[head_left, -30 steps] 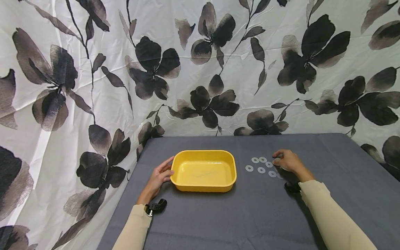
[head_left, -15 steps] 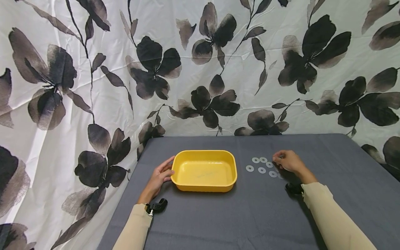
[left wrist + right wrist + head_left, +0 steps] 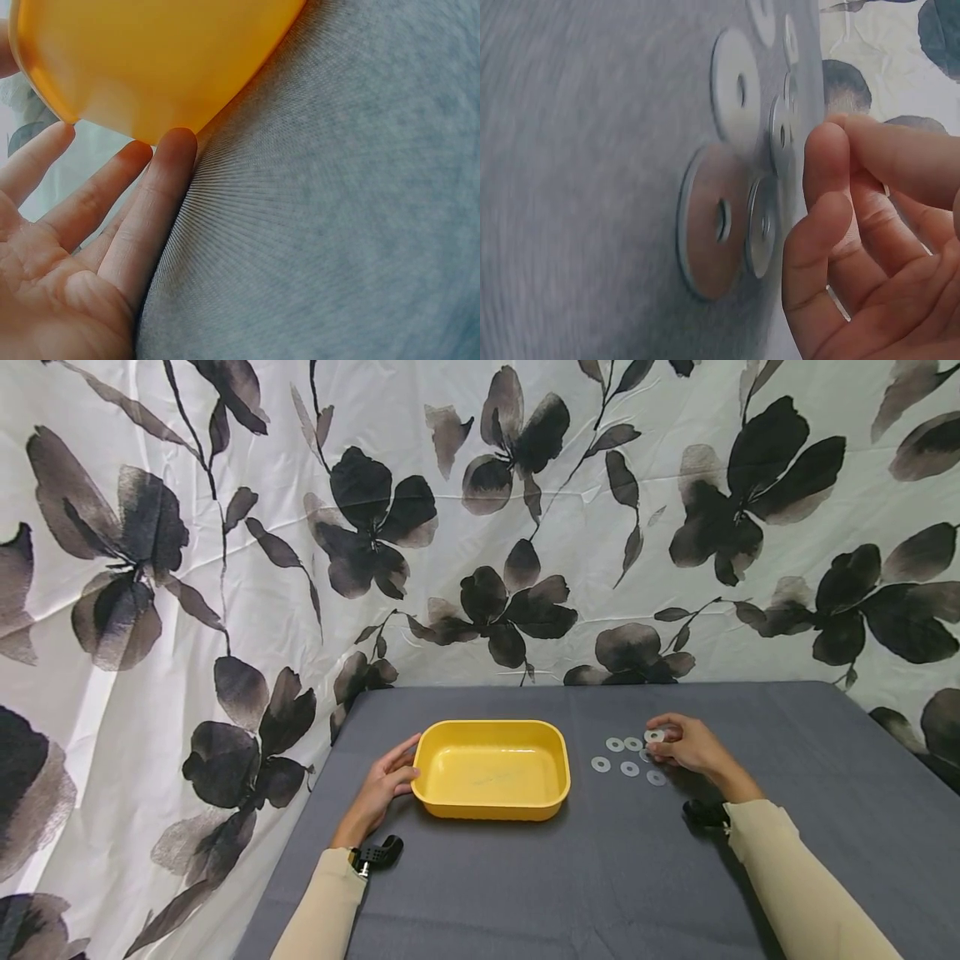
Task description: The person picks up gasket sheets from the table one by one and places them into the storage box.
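In the head view a yellow rectangular tray (image 3: 491,811) stands on the grey cloth. My left hand (image 3: 385,787) rests against its left end. The left wrist view shows straight fingertips (image 3: 176,146) touching the outside of the tray wall (image 3: 161,67). Right of the tray, my right hand (image 3: 693,750) pinches a flat metal washer (image 3: 655,737) between thumb and fingers. Several more washers (image 3: 629,768) lie flat beneath and left of that hand. In the right wrist view, loose washers (image 3: 705,232) lie beside my right hand (image 3: 870,240); its fingertips hide the pinched washer there.
The grey cloth (image 3: 480,893) covers the table, whose far edge meets a white curtain (image 3: 450,552) with dark flowers. Black wrist straps (image 3: 378,853) sit on both forearms.
My right hand has shifted slightly left, and a washer now shows between its thumb and fingers, off the cloth. My left hand and the tray stay in place.
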Demonstrator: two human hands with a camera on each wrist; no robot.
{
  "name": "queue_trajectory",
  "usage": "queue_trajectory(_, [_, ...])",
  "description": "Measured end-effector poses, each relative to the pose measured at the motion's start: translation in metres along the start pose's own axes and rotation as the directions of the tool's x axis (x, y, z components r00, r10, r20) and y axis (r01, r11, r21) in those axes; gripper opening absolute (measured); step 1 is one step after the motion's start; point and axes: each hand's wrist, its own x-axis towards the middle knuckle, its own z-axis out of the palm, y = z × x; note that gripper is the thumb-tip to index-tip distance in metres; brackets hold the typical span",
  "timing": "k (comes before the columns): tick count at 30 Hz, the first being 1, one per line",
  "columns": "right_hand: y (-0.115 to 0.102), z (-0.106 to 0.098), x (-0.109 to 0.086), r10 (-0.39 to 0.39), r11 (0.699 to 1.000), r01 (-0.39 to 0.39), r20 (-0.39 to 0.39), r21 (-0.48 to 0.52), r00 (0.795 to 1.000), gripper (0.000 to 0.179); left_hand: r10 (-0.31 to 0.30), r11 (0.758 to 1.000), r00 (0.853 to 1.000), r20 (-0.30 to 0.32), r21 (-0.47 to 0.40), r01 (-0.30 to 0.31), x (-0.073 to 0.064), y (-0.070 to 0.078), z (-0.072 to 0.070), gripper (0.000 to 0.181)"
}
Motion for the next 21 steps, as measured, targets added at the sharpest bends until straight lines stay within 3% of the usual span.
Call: queue_trajectory(21, [-0.015,0.014,0.003,0.003,0.992,-0.006,0.024,0.124,1.000,0.055,0.000,1.000,1.000,0.003,-0.016,0.000,0.000,0.000,0.000,0.065])
